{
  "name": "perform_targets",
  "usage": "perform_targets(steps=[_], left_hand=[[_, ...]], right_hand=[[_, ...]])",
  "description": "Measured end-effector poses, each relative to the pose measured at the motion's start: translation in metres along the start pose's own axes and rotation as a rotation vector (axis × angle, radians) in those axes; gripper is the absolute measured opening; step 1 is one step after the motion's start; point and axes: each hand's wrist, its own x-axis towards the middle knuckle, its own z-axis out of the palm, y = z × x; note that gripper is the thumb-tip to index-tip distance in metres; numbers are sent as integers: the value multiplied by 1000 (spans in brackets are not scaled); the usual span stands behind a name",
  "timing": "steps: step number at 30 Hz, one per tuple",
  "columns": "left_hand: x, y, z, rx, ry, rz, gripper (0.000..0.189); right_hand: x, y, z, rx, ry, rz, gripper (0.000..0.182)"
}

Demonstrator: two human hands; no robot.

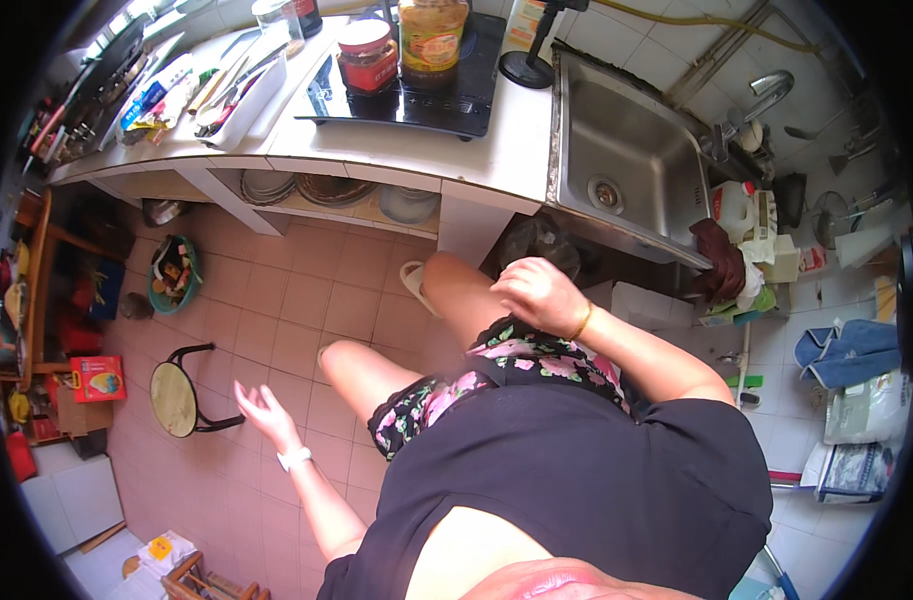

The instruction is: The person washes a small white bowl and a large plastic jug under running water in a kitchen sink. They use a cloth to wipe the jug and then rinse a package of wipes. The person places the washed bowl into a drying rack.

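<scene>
My left hand (pixel 265 414) is held out over the tiled floor, palm upturned and fingers spread, with nothing in it. A white band circles that wrist. The nearest thing to it is a low stool (pixel 174 400) with a round pale seat and dark metal legs. My right hand (pixel 544 295) hovers above my right thigh, in front of the sink cabinet. Its fingers are loosely bent and I see nothing held, though the underside is hidden. Beyond it a dark plastic bag (pixel 539 244) hangs below the counter. A stainless steel sink (pixel 629 127) lies ahead on the right.
On the white tiled counter (pixel 524 161) an induction cooktop (pixel 456 105) bears a red-lidded jar (pixel 368 60) and a larger glass jar (pixel 432 45). A white utensil tray (pixel 257 105) stands left. Plates (pixel 336 189) fill the shelf below. A green waste basket (pixel 173 281) sits on the floor.
</scene>
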Motion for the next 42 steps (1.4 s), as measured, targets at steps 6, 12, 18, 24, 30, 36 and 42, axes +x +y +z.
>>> perform_targets(steps=[6,12,18,24,30,36,42], left_hand=[[-133,-68,-55,461,-77,-201,68],[-158,-21,-37,440,-97,-185,77],[-140,45,-22,370,-34,-48,79],[-161,-8,-20,394,-111,6,80],[-110,20,2,398,-230,102,79],[-40,134,81,246,-342,448,73],[-43,286,177,40,-534,907,68]], right_hand=[[-44,19,-40,-61,159,112,17],[-45,36,-76,-145,291,68,17],[-46,51,-104,-206,422,63,18],[-97,86,-137,-401,515,212,16],[-188,148,-142,-558,677,612,13],[-182,147,-133,-638,674,633,23],[-182,153,-127,-648,631,703,33]])
